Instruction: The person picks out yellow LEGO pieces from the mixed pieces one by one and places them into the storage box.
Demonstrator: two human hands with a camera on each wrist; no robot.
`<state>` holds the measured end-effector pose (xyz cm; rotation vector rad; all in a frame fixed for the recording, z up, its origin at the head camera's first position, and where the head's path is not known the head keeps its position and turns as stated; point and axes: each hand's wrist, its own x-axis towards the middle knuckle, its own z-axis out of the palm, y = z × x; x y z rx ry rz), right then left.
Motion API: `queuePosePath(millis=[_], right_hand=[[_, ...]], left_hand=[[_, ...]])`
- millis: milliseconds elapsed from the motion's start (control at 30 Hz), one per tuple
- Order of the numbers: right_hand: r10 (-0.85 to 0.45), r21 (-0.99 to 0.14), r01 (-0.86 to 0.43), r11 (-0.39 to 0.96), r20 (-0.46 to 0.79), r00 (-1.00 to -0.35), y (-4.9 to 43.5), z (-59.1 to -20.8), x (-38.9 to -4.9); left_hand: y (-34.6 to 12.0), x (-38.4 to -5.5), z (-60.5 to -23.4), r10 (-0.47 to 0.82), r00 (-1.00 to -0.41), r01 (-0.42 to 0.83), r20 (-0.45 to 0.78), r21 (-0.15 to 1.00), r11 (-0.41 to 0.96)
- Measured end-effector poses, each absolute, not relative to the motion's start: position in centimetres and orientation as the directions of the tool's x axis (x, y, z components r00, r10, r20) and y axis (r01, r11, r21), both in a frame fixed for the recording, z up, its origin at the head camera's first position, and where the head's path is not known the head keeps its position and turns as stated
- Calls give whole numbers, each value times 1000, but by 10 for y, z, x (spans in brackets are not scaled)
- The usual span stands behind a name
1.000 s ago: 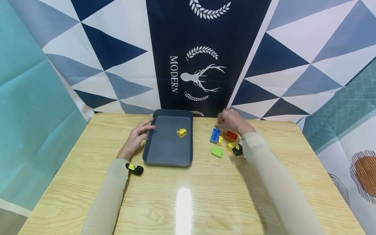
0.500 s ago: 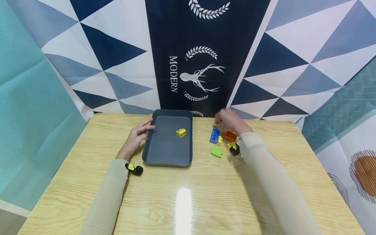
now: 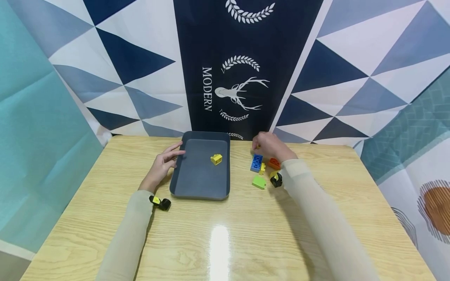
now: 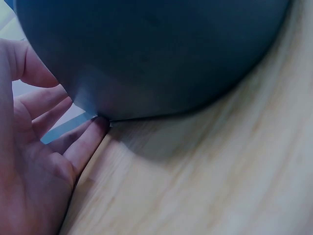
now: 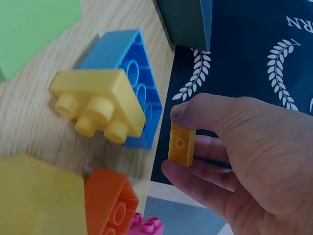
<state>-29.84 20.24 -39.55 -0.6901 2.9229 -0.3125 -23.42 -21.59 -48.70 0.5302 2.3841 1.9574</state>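
Observation:
My right hand (image 3: 270,145) pinches a small yellow-orange toy brick (image 5: 182,144) between thumb and fingers, just beyond the blue brick (image 3: 256,163). Against that blue brick lies a yellow studded brick (image 5: 98,88). An orange-red brick (image 5: 110,200) and a larger yellow brick (image 5: 39,196) lie below the right hand and wrist. Nearest the front of the group is a green brick (image 3: 259,182). At the left, my left hand (image 3: 161,166) rests with extended fingers on the side of a dark grey tray (image 3: 200,187). One yellow brick (image 3: 216,159) sits inside the tray.
A pink brick (image 5: 146,226) shows at the lower edge of the right wrist view. Behind the wooden table (image 3: 190,238) hangs a patterned cloth (image 3: 197,47), close to the tray's far end and my right hand.
My right hand has drifted left, toward the tray, carrying the small brick past the far end of the blue one. The left hand and tray stay as they were.

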Motion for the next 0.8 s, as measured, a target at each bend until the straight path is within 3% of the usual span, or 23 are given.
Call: queuePosePath(millis=[800], right_hand=[[-523, -258, -496, 829, -46, -851, 190, -401, -307]], left_hand=[[-214, -233, -486, 267, -939, 266, 217, 950, 164]])
